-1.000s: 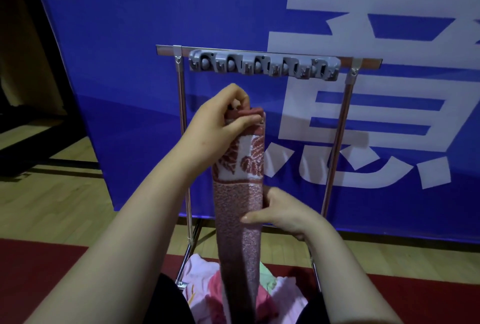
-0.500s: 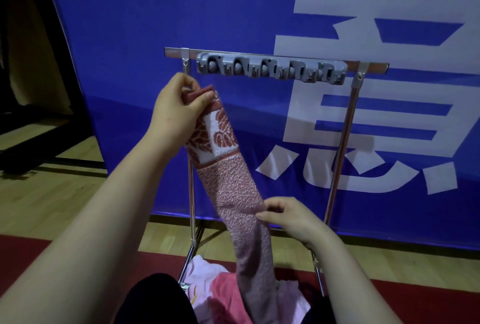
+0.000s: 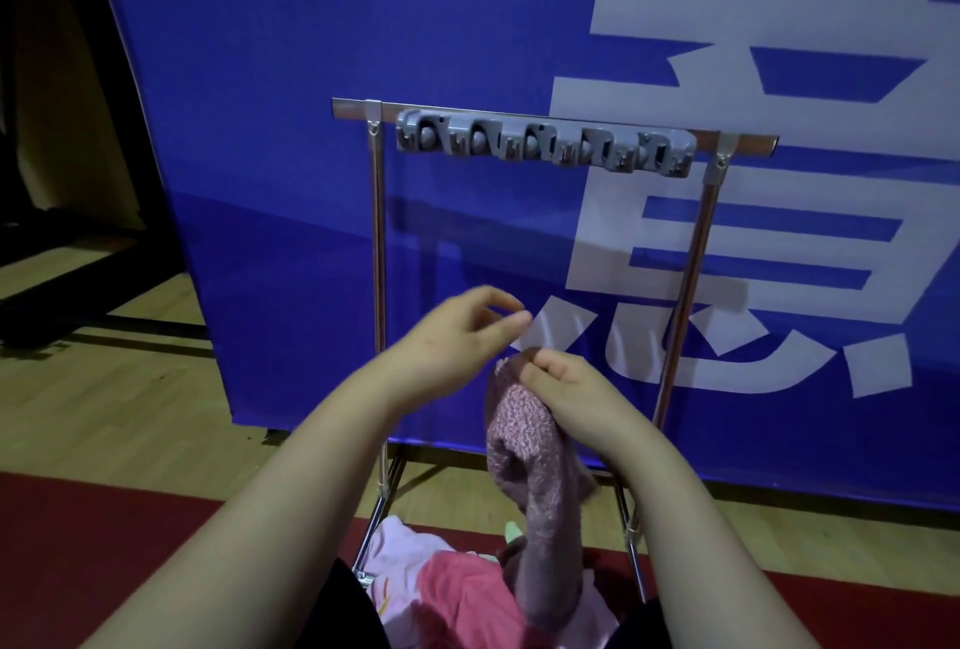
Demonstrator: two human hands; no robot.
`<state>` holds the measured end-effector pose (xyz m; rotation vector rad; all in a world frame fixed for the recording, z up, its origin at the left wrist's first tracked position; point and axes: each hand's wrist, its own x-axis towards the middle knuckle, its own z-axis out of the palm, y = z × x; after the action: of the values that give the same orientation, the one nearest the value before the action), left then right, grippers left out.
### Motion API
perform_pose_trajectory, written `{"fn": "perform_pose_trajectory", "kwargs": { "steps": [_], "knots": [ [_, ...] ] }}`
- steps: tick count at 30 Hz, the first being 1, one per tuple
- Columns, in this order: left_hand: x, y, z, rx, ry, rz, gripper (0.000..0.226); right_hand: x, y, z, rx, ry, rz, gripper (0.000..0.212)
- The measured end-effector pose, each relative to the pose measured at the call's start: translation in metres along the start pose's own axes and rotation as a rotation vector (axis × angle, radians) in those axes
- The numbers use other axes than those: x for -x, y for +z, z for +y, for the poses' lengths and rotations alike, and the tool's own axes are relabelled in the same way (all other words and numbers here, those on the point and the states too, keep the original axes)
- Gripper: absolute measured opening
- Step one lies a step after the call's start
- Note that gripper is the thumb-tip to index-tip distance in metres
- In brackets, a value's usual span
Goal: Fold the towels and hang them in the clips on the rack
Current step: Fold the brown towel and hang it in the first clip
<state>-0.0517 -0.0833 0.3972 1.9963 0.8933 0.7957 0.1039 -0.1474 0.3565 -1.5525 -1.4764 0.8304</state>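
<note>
Banner [image 3: 311, 76] cloth, blue with white characters, stands behind the rack [image 3: 377, 284]. Grey clips [image 3: 545, 144] run along the rack's top bar. Well below them and in front of the rack hangs the towel [image 3: 524, 440], doubled over, its lower end trailing onto a pile [image 3: 447, 591] of pink and white cloth on the floor. The right hand [image 3: 566, 383] pinches the towel's top fold. The left hand [image 3: 467, 336] hovers just beside it, blurred, fingers loosely curled, holding nothing.

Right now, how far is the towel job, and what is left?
Done: nothing; the clips are all empty. In hand: the right hand grips the hanging mauve towel; the left hand holds nothing. Left: clipping it, then the towels piled below.
</note>
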Motion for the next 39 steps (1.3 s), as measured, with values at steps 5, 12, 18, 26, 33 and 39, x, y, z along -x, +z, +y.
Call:
{"fn": "perform_pose_trajectory", "kwargs": {
  "steps": [5, 12, 18, 26, 33, 39],
  "knots": [
    [0.005, 0.028, -0.003, 0.129, 0.064, -0.153, 0.032, 0.000, -0.007, -0.005, -0.050, 0.004, 0.017, 0.028],
    [-0.001, 0.033, -0.010, 0.088, -0.005, -0.147, 0.043, 0.004, -0.017, -0.009, -0.088, -0.026, 0.080, 0.017],
    [0.000, 0.024, -0.007, 0.236, -0.013, -0.098, 0.043, -0.002, -0.017, -0.009, -0.378, 0.020, 0.139, 0.024],
    [-0.011, -0.001, -0.015, 0.469, -0.071, 0.045, 0.028, 0.002, -0.010, 0.023, -0.546, 0.144, -0.035, 0.039],
    [-0.014, -0.002, -0.043, 0.358, -0.135, -0.271, 0.049, -0.025, -0.013, 0.002, -0.670, 0.052, -0.017, 0.042],
    [-0.029, -0.015, -0.048, 0.641, -0.095, -0.192, 0.036, -0.057, -0.006, -0.018, -0.668, 0.062, -0.085, 0.032]
  ]
}}
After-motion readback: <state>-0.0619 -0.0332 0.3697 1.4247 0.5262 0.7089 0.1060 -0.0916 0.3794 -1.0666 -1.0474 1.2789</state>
